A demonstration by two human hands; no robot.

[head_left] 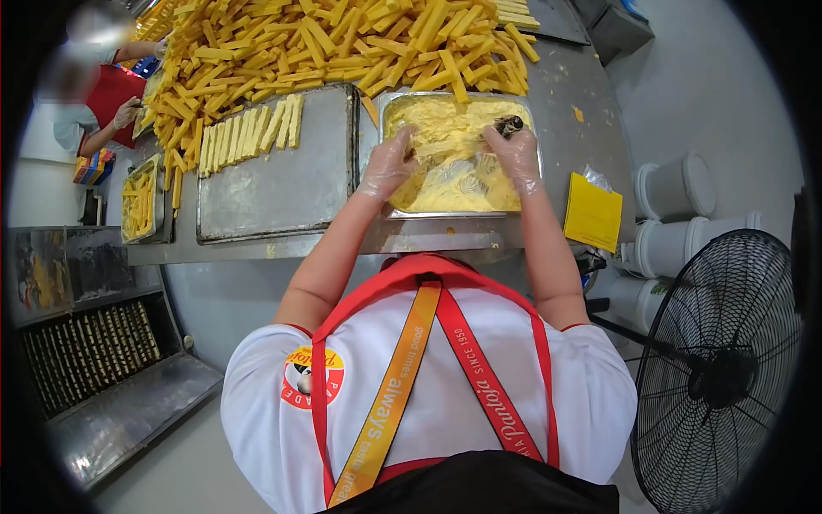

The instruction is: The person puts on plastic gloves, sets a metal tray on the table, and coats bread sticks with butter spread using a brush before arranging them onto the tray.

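A metal pan (454, 214) holds a soft, pale yellow mixture (445, 195), smeared and uneven. My left hand (390, 163), in a clear glove, is over the pan's left side with its fingers curled together at the mixture; what they hold is hidden. Over the right side, my gloved right hand (514, 156) is closed around a dark-handled tool (509, 126). Left of the pan lies a dark-rimmed baking tray (270, 203) with a row of pale yellow sticks (248, 137) along its back. Behind both, yellow bars (342, 43) form a large pile.
A yellow cloth or sheet (592, 214) lies at the table's right. White buckets (676, 186) and a black fan (719, 377) stand on the right. A small metal pan (157, 231) of bars sits left. Another person (111, 103) works at far left, near a floor-level rack (94, 343).
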